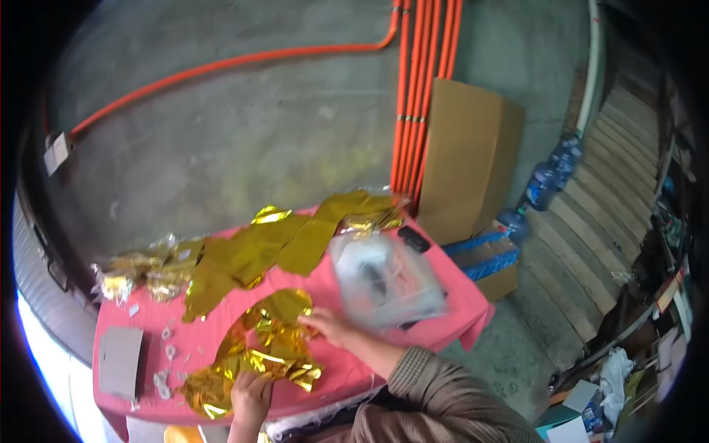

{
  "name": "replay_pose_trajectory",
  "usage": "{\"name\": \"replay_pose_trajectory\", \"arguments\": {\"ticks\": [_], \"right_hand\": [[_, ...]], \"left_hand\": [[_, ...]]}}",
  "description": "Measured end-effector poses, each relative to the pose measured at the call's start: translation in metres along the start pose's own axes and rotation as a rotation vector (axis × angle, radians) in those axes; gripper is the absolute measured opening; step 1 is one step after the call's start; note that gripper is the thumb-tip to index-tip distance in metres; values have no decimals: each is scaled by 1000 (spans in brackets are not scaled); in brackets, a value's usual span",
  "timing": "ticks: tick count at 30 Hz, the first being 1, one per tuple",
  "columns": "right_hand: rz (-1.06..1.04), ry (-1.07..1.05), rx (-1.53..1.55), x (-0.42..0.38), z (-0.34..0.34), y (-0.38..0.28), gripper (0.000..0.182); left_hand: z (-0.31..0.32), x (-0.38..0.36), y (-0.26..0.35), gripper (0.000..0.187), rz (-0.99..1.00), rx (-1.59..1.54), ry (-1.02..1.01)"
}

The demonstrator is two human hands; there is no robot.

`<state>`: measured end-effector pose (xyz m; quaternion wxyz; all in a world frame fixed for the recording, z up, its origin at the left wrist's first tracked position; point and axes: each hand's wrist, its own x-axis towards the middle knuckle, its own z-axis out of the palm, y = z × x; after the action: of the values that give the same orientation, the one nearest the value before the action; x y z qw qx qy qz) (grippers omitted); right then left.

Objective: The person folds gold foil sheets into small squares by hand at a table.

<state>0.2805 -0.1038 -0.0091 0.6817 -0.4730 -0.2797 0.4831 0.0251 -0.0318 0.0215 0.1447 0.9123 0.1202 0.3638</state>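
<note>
A crumpled piece of shiny gold foil point(258, 332) lies on the pink-covered table point(295, 283) in front of me. At its lower edge, my left hand point(252, 391) is closed with the fingertips on the foil. My right hand point(325, 325) reaches in from the right, its fingers closed at the foil's right edge. Behind, more gold foil sheets point(251, 247) stretch across the back of the table. To the right of my right hand is a clear plastic bag point(384, 280) with pale contents, blurred.
On the table's left are a grey box point(120, 363) and small white rolls point(162, 380). A black object point(413, 238) lies at the back right. Beyond stand a cardboard sheet point(469, 155), blue water bottles point(543, 184) and steps point(583, 229). Orange pipes point(410, 96) run along the wall.
</note>
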Motion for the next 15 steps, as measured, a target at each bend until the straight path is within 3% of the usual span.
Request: {"name": "replay_pose_trajectory", "arguments": {"ticks": [5,11,15], "right_hand": [[27,108,33,-7,15,-11,17],[-27,88,88,-3,-2,-15,21],[-27,79,155,3,-17,-15,30]], "left_hand": [[-5,-3,-3,10,-174,-39,-30],[-9,-4,-10,12,-413,-156,-56],[-15,-8,-21,17,-384,-209,-106]]}}
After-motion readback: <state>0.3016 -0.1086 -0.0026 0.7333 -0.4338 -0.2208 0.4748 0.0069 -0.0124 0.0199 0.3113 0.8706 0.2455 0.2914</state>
